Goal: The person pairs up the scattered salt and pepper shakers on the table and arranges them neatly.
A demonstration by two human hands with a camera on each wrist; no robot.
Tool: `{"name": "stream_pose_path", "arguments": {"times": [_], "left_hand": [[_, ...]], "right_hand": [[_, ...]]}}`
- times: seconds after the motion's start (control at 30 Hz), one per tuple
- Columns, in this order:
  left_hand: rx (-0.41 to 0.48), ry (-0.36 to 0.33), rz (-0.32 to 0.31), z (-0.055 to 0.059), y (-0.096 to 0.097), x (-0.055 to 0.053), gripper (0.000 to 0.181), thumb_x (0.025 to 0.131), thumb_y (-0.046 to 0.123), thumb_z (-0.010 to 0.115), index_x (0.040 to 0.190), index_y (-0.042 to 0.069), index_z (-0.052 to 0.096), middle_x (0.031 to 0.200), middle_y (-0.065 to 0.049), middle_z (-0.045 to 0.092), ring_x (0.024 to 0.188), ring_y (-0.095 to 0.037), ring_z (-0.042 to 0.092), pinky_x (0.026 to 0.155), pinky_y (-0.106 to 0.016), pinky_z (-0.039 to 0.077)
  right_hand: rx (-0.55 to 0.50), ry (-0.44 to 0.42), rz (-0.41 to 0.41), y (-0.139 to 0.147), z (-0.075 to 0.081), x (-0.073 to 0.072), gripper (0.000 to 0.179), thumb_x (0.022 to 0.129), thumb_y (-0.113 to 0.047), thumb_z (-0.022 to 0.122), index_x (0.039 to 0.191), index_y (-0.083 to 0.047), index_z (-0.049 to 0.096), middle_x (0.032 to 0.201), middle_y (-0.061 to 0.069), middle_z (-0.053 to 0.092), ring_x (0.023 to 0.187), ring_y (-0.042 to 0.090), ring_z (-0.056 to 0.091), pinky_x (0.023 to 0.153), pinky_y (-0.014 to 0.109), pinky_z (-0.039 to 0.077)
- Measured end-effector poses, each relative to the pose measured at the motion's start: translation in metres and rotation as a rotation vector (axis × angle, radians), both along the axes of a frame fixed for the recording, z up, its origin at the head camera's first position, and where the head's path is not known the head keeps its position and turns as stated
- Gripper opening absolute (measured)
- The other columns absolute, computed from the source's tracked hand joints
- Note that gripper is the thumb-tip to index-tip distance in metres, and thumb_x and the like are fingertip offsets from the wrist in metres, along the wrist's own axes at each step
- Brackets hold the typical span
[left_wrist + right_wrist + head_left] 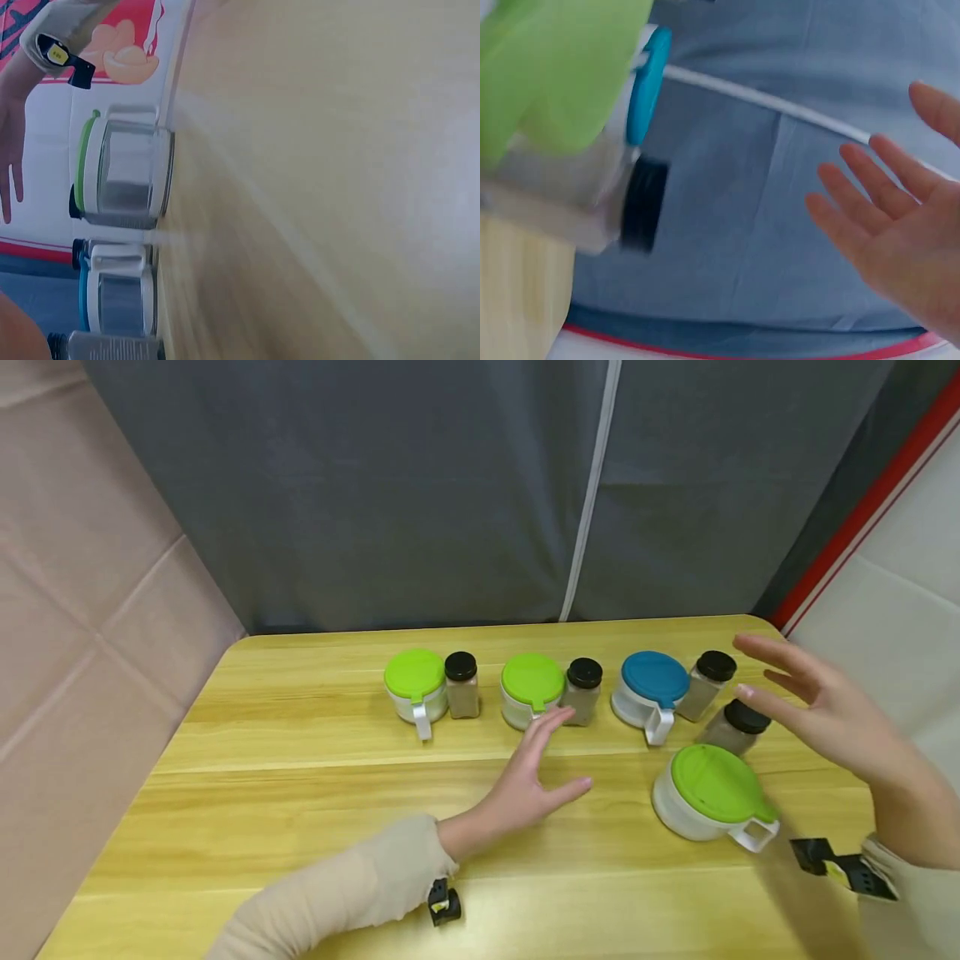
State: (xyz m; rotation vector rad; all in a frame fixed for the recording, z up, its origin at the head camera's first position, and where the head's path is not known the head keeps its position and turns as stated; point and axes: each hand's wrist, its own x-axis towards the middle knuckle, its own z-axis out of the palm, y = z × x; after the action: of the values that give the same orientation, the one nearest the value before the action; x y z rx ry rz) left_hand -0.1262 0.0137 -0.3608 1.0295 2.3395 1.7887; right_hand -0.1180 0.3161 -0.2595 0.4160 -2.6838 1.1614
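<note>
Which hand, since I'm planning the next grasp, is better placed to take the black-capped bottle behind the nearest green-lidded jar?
Probably the right hand: open, empty and raised close to the black-capped bottle. The left hand, also open, is farther off.

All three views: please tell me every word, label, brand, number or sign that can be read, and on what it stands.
Nothing can be read with certainty.
Wall sheet: dark lettering in the left wrist view's corner, cut off, unreadable.
Yellow tags on the wristbands: any marks are too small or blurred.
Jars and bottles: no readable text.
</note>
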Motion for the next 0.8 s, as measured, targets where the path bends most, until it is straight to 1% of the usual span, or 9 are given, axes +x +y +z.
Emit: {"name": "stream_pose_path", "arguments": {"times": [0.13, 0.27, 0.4, 0.5, 0.57, 0.6, 0.67, 0.73, 0.8], "left_hand": [[-0.053, -0.009, -0.017, -0.003, 0.007, 0.008, 0.077, 0.081, 0.021, 0.07, 0.143, 0.019, 0.026, 0.145, 0.0, 0.023, 0.131, -0.014, 0.025, 0.104, -0.042, 0.024], [-0.127, -0.03, -0.037, -0.006, 0.016, 0.017, 0.082, 0.079, 0.027, 0.072, 0.144, 0.02, 0.023, 0.144, 0.0, 0.023, 0.129, -0.015, 0.028, 0.102, -0.04, 0.027], [-0.219, -0.068, -0.058, -0.005, 0.027, 0.025, 0.088, 0.076, 0.032, 0.074, 0.144, 0.018, 0.02, 0.146, -0.001, 0.02, 0.129, -0.015, 0.027, 0.102, -0.036, 0.027], [-0.29, -0.068, -0.064, -0.003, 0.037, 0.03, 0.092, 0.075, 0.036, 0.075, 0.144, 0.014, 0.019, 0.147, -0.003, 0.018, 0.13, -0.015, 0.026, 0.102, -0.032, 0.027], [-0.327, -0.064, -0.061, -0.002, 0.044, 0.032, 0.093, 0.074, 0.038, 0.075, 0.144, 0.013, 0.019, 0.147, -0.002, 0.018, 0.13, -0.015, 0.025, 0.102, -0.03, 0.027], [-0.341, -0.059, -0.056, -0.002, 0.048, 0.033, 0.094, 0.073, 0.039, 0.076, 0.144, 0.013, 0.019, 0.146, -0.003, 0.018, 0.13, -0.015, 0.025, 0.101, -0.03, 0.028], [-0.363, -0.048, -0.044, -0.002, 0.055, 0.035, 0.096, 0.072, 0.041, 0.076, 0.144, 0.013, 0.019, 0.146, -0.004, 0.019, 0.13, -0.014, 0.025, 0.101, -0.029, 0.028], [-0.37, -0.05, -0.033, -0.003, 0.062, 0.037, 0.097, 0.071, 0.043, 0.076, 0.144, 0.014, 0.019, 0.146, -0.003, 0.02, 0.13, -0.014, 0.026, 0.1, -0.028, 0.029], [-0.369, -0.062, -0.022, -0.003, 0.068, 0.038, 0.098, 0.07, 0.043, 0.076, 0.144, 0.015, 0.019, 0.145, -0.003, 0.02, 0.129, -0.014, 0.027, 0.099, -0.027, 0.03]], "right_hand": [[0.02, -0.002, 0.001, 0.017, -0.009, 0.002, 0.056, 0.089, -0.004, 0.058, 0.139, -0.013, 0.038, 0.134, -0.007, 0.04, 0.114, -0.005, 0.035, 0.086, 0.002, 0.026], [0.021, -0.013, -0.01, 0.035, -0.02, 0.003, 0.055, 0.087, -0.002, 0.059, 0.138, -0.012, 0.039, 0.131, -0.009, 0.042, 0.112, -0.006, 0.036, 0.084, 0.002, 0.027], [0.003, -0.04, -0.005, 0.052, -0.033, 0.001, 0.054, 0.086, 0.002, 0.059, 0.136, -0.009, 0.04, 0.127, -0.013, 0.043, 0.109, -0.009, 0.038, 0.081, 0.003, 0.032], [-0.004, -0.085, -0.003, 0.063, -0.043, -0.002, 0.053, 0.087, 0.003, 0.058, 0.136, -0.011, 0.041, 0.127, -0.014, 0.043, 0.106, -0.013, 0.04, 0.076, 0.003, 0.036], [-0.016, -0.12, 0.006, 0.069, -0.05, -0.004, 0.052, 0.088, 0.003, 0.056, 0.136, -0.01, 0.04, 0.127, -0.014, 0.042, 0.105, -0.014, 0.041, 0.076, 0.004, 0.038], [-0.018, -0.146, 0.003, 0.072, -0.054, -0.005, 0.052, 0.089, 0.001, 0.055, 0.137, -0.011, 0.039, 0.127, -0.015, 0.041, 0.104, -0.015, 0.04, 0.075, 0.004, 0.038], [-0.028, -0.187, 0.016, 0.079, -0.061, -0.007, 0.052, 0.091, -0.001, 0.053, 0.139, -0.011, 0.036, 0.126, -0.019, 0.04, 0.104, -0.016, 0.039, 0.074, 0.004, 0.037], [-0.061, -0.191, 0.045, 0.084, -0.069, -0.01, 0.052, 0.092, 0.002, 0.05, 0.14, -0.008, 0.034, 0.126, -0.02, 0.04, 0.106, -0.014, 0.039, 0.075, 0.005, 0.038], [-0.119, -0.192, 0.1, 0.089, -0.076, -0.013, 0.052, 0.092, 0.006, 0.046, 0.141, -0.006, 0.031, 0.128, -0.019, 0.041, 0.109, -0.011, 0.04, 0.077, 0.005, 0.036]]}}
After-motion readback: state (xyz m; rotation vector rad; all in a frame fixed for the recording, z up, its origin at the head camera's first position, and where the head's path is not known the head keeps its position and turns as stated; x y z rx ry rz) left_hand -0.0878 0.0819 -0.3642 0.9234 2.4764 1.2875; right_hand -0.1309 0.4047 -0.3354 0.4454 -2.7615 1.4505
